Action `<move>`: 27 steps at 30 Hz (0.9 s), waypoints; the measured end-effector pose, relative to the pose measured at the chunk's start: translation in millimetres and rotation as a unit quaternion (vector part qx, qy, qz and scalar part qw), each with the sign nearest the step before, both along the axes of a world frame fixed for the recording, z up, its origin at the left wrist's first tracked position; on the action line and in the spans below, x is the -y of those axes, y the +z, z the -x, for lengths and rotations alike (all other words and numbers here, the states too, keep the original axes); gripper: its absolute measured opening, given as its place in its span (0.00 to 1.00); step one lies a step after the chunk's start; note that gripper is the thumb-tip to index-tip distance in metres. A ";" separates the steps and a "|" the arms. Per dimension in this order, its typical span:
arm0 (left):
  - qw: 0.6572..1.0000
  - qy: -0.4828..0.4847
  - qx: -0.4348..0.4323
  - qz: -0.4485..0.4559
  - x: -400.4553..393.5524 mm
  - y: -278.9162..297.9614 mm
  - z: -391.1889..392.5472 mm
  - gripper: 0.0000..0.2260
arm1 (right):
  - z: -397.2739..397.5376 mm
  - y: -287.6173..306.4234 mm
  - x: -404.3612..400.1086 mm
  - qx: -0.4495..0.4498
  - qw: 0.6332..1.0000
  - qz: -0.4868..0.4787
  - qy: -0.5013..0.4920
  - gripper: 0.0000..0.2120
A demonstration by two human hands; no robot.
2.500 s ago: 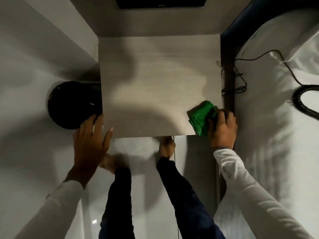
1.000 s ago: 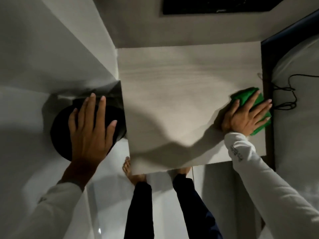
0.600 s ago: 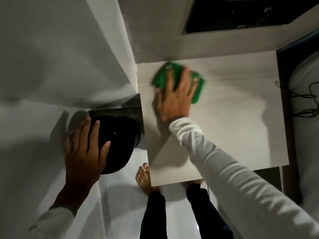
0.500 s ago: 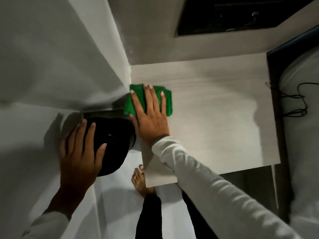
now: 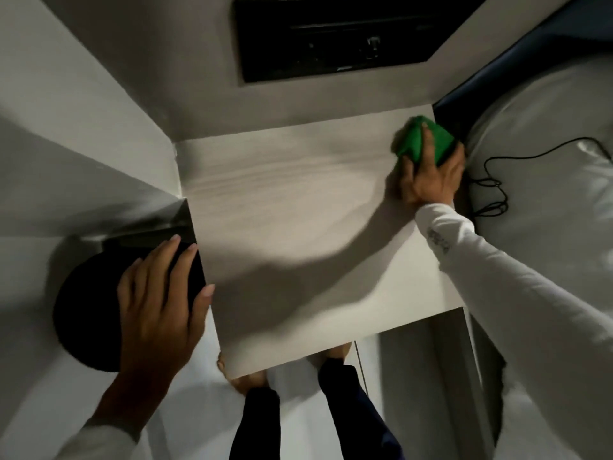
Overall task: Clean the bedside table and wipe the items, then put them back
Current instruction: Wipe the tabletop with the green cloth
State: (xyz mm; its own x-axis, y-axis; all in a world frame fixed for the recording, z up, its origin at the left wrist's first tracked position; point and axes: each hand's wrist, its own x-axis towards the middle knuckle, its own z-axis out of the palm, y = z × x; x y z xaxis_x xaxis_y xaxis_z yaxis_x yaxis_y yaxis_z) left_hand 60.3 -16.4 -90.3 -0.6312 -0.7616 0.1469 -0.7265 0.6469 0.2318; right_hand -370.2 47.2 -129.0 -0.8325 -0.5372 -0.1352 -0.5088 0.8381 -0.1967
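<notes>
The pale wood-grain bedside table (image 5: 298, 227) fills the middle of the head view, and its top is bare. My right hand (image 5: 431, 174) presses a bunched green cloth (image 5: 414, 144) onto the table's far right corner, beside the bed. My left hand (image 5: 159, 303) hovers with fingers spread above a round black bin (image 5: 86, 313) on the floor, just off the table's left edge. It holds nothing.
A bed with white bedding (image 5: 547, 194) lies along the right side, with a black cable (image 5: 491, 187) coiled on it. A black wall panel (image 5: 331, 31) sits above the table. White walls close in on the left. My feet (image 5: 245, 376) stand at the table's front edge.
My right hand has swept the green cloth from the table's far left, by the wall, across to the far right corner. My left hand stays open over the black bin.
</notes>
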 end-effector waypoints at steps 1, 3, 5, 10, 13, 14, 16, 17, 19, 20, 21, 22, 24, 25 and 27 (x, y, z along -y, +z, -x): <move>1.000 -0.005 -0.009 0.001 -0.1 0.7 7.2 0.22 | -2.2 -1.0 -7.9 0.006 1.000 -0.006 -0.017 0.33; 1.000 -0.015 -0.023 -0.002 2.3 1.5 18.8 0.22 | -22.5 -3.8 -17.6 -0.022 1.000 0.000 0.001 0.32; 0.999 -0.018 -0.026 -0.016 3.4 4.1 27.1 0.22 | -60.5 -5.5 -20.4 -0.034 0.998 0.027 0.051 0.31; 0.999 -0.005 -0.018 -0.050 3.0 18.1 32.2 0.24 | -184.2 6.8 -25.9 0.065 0.955 0.061 0.284 0.33; 0.995 0.006 -0.034 -0.092 0.7 30.8 28.4 0.22 | -221.0 14.3 -40.9 0.159 0.893 0.080 0.414 0.33; 0.992 0.010 -0.045 -0.116 -1.6 34.0 27.7 0.21 | -223.5 16.4 -47.3 0.192 0.881 0.096 0.422 0.32; 0.982 0.025 -0.065 -0.174 -5.9 34.7 28.4 0.19 | -218.5 22.6 -59.3 0.252 0.884 0.149 0.364 0.29; 0.976 0.035 -0.068 -0.203 -8.7 32.9 30.0 0.19 | -212.4 27.3 -65.5 0.268 0.898 0.179 0.299 0.26; 0.960 0.052 -0.066 -0.267 -11.9 25.3 37.5 0.21 | -196.2 36.3 -76.1 0.274 0.923 0.229 0.141 0.23; 0.948 0.064 -0.065 -0.304 -13.4 23.4 44.4 0.22 | -187.9 41.1 -79.0 0.283 0.924 0.247 0.077 0.22; 0.936 0.079 -0.060 -0.338 -14.8 20.1 52.3 0.25 | -180.7 45.3 -79.7 0.306 0.916 0.258 0.027 0.21; 0.925 0.101 -0.052 -0.363 -18.1 20.9 61.2 0.28 | -175.6 48.2 -78.4 0.347 0.902 0.256 -0.004 0.22; 0.906 0.148 -0.037 -0.394 -25.7 21.3 77.7 0.29 | -171.8 52.7 -71.3 0.423 0.883 0.203 0.001 0.26; 0.891 0.177 -0.043 -0.417 -29.8 21.2 85.2 0.26 | -172.5 53.6 -66.9 0.442 0.883 0.153 0.027 0.30; 0.851 0.235 -0.050 -0.467 -44.9 23.7 92.3 0.17 | -178.5 56.7 -62.1 0.467 0.877 0.071 0.083 0.36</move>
State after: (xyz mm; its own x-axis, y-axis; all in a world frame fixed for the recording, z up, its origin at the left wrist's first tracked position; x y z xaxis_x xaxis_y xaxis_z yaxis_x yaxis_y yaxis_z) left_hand -32.0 28.5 -66.6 -0.2451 -0.7402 -0.6261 -0.8008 -0.2094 0.5611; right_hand -191.6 109.3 -72.3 -0.3024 -0.7069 -0.6394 -0.1823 0.7013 -0.6891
